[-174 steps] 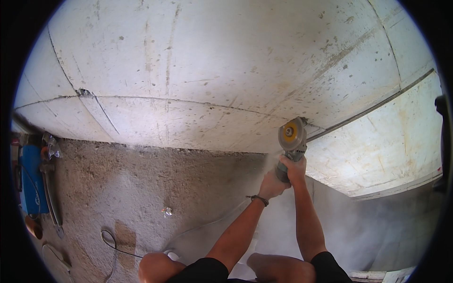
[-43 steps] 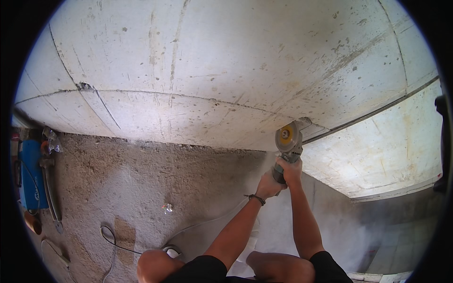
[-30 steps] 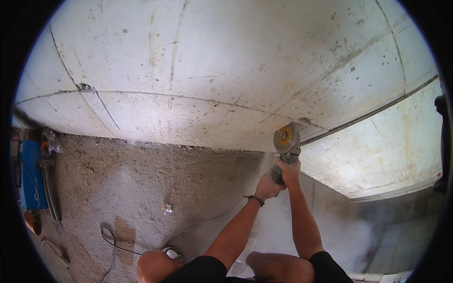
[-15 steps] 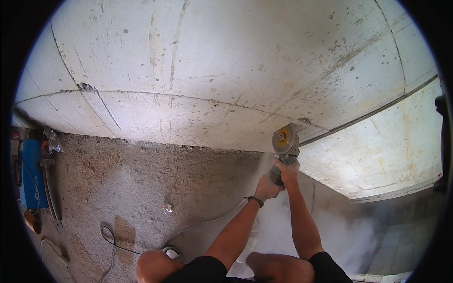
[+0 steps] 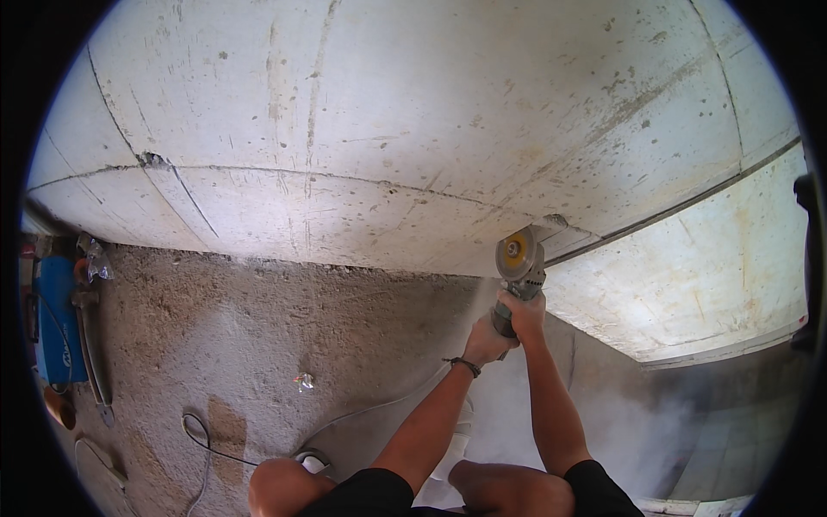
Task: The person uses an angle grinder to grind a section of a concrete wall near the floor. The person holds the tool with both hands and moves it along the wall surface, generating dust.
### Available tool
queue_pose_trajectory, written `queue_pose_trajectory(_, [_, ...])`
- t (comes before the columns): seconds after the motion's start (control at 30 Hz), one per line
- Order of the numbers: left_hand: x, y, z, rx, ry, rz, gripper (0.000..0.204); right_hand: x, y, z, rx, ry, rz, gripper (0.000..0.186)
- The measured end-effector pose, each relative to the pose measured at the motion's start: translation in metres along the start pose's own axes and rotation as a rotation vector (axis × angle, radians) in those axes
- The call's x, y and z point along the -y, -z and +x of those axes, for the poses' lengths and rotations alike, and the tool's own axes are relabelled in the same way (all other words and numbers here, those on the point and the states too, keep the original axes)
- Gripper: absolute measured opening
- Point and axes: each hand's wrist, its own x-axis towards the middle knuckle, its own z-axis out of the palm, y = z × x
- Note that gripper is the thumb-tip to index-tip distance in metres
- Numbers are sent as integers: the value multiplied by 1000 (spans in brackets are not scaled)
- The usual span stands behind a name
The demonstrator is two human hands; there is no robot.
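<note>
Both of my hands grip a grey-green angle grinder (image 5: 531,281) with a yellow-centred disc (image 5: 517,252). My right hand (image 5: 529,312) is wrapped round the body just below the head, and my left hand (image 5: 489,343), with a dark bracelet at its wrist, holds the rear part. The disc is at the lower part of a pale concrete wall (image 5: 388,112), by a chipped seam to the right of centre. Pale dust streams down from the disc and drifts over the floor at lower right. Where exactly the disc meets the concrete is hard to make out.
At the left lie a blue tool case (image 5: 58,319), a long-handled tool (image 5: 96,353) and a crumpled clear wrapper (image 5: 100,260). Cords (image 5: 208,443) run across the rough floor (image 5: 189,310). A lighter panel (image 5: 672,258) adjoins at right, and my knees show below.
The grinder and both hands have shifted gradually a little left and down along the wall, still gripped the same way. The dust cloud at lower right has changed shape.
</note>
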Motion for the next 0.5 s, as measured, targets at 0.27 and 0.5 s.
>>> queue_pose_trajectory(0.27, [3, -1, 1, -2, -7, 0, 58, 6, -1, -3, 9, -9, 11, 33])
queue_pose_trajectory(0.5, [4, 3, 0, 19, -6, -15, 58, 11, -3, -6, 18, -21, 27, 35])
